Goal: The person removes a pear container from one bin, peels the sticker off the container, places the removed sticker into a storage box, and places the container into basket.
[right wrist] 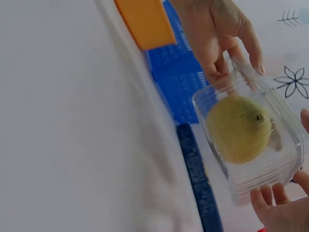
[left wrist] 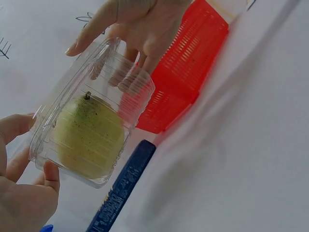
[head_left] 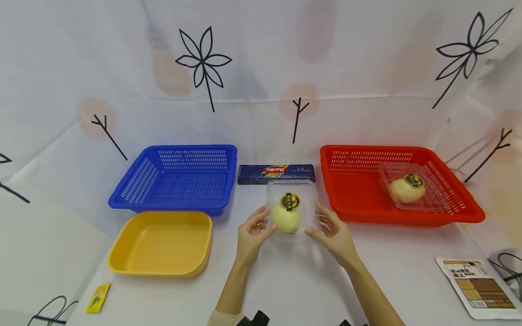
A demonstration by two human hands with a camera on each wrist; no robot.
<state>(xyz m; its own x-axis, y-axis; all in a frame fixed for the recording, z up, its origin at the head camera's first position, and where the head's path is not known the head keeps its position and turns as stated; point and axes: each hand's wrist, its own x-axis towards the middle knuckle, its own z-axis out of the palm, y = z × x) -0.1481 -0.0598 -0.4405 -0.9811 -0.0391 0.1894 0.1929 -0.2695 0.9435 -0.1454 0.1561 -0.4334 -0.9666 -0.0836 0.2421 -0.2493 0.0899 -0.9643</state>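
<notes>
— Both hands hold one thing, yes?

— Yes. Left hand (head_left: 250, 235) grips the clear box (head_left: 291, 209) at its 9 o'clock side, thumb on top and fingers below. Right hand (head_left: 335, 233) grips it at the 3 o'clock side the same way. Inside the box sits a pale pear (head_left: 286, 217) with a round label.

— Where is the box?

— It is at the middle of the table (head_left: 293, 276), held between the two hands; whether it touches the table I cannot tell. At 12 o'clock from it, just beside, lies the pasta pack (head_left: 276, 173).

— And the baskets?

— Blue basket (head_left: 176, 179) is at 10 o'clock from the box. Red basket (head_left: 397, 185) is at 2 o'clock, and a second box (head_left: 412, 185) with a pear lies inside it.

— What more is on the table?

— Yellow tray (head_left: 161, 243) is at 8 o'clock, touching the blue basket's front. Small yellow sachet (head_left: 98, 297) lies near the table's left corner. Pouch (head_left: 477, 286) lies at 4 o'clock, well apart from the hands.
</notes>
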